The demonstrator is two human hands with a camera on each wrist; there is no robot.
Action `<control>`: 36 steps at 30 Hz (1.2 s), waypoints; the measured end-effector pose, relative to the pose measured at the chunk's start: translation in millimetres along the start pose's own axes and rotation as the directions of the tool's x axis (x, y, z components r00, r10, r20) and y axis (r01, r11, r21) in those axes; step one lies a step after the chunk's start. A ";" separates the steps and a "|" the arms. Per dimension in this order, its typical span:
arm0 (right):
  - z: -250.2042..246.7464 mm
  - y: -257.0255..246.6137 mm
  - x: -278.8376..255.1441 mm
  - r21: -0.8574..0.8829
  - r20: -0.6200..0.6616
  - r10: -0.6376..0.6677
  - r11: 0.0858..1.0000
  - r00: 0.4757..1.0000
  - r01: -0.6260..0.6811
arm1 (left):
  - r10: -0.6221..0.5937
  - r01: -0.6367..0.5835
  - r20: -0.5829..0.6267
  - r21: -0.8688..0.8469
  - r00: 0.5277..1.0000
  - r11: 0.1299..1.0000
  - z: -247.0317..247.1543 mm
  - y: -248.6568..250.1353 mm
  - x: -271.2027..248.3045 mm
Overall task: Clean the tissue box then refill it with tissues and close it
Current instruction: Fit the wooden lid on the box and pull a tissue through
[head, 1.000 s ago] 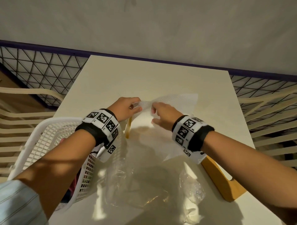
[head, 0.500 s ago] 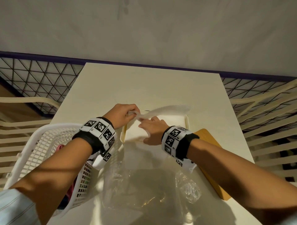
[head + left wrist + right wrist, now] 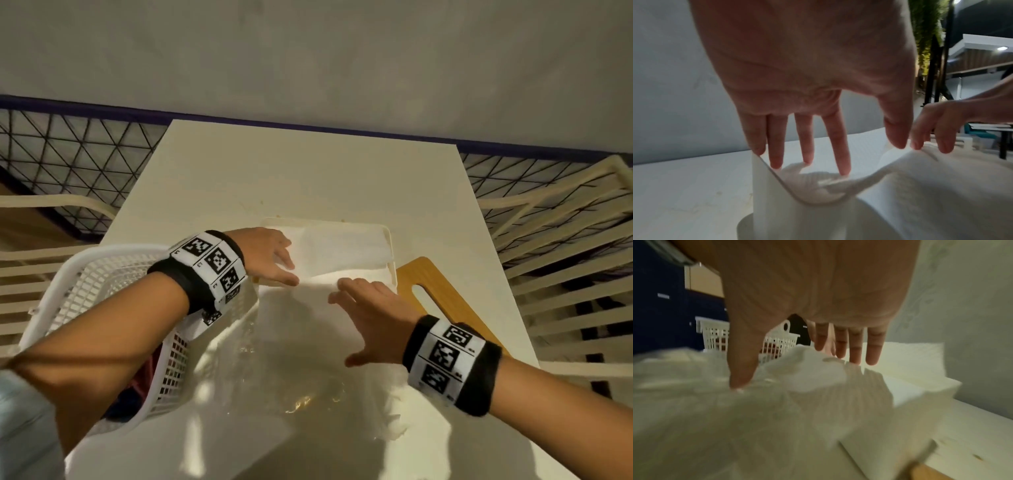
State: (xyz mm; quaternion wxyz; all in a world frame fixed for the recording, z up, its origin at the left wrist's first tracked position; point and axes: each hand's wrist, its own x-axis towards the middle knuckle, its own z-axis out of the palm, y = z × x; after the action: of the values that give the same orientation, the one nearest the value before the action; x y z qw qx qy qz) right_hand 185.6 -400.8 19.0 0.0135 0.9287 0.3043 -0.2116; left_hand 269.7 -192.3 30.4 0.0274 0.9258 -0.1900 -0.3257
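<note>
On the table [image 3: 308,171] one cream tissue box [image 3: 388,240] lies open with a white tissue [image 3: 342,250] inside, its near end draped over the front rim. The left hand [image 3: 267,257] presses that tissue into the box's left end with straight fingers [image 3: 838,154]; the right hand [image 3: 373,315] hovers flat and spread over the draped end. One white basket [image 3: 85,284] at the left holds something dark red. One wooden lid [image 3: 435,294] lies just right of the box, and a clear plastic wrapper [image 3: 291,377] lies in front of it.
</note>
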 end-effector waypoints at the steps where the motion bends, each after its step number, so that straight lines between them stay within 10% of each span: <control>1: 3.1 3.8 -3.4 -0.028 -0.025 0.004 1.000 1.000 -0.005 | -0.010 0.010 0.003 0.002 1.000 1.000 0.5 1.7 -2.0; 13: 4.3 22.7 -22.9 -0.018 -0.069 0.079 0.997 0.995 -0.080 | 0.066 -0.066 -0.008 0.024 0.998 0.998 26.5 17.8 -27.1; 18: -3.1 38.3 -15.9 0.333 -0.259 0.194 0.937 0.946 -0.102 | 0.022 -0.021 -0.023 0.055 0.999 0.998 37.6 22.8 -29.8; 25: -6.5 50.9 3.7 0.682 0.129 0.270 0.675 0.954 -0.283 | 0.067 -0.043 -0.083 0.257 0.994 0.965 51.5 24.3 -29.0; 31: -0.1 51.1 -12.1 0.312 0.188 0.134 0.931 0.973 -0.188 | 0.043 -0.012 -0.133 0.229 0.990 0.973 48.8 24.8 -21.6; 36: 19.2 60.6 -7.7 0.176 -0.006 0.022 0.984 1.000 -0.020 | 0.001 0.024 -0.113 0.220 0.994 0.975 48.8 25.8 -25.1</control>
State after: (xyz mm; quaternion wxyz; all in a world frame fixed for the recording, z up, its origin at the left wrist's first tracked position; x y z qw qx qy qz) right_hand 207.2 -457.4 -1.7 -0.0674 0.9302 0.2748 -0.2338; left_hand 213.1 -203.4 11.4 -0.0669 0.9411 -0.2176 -0.2501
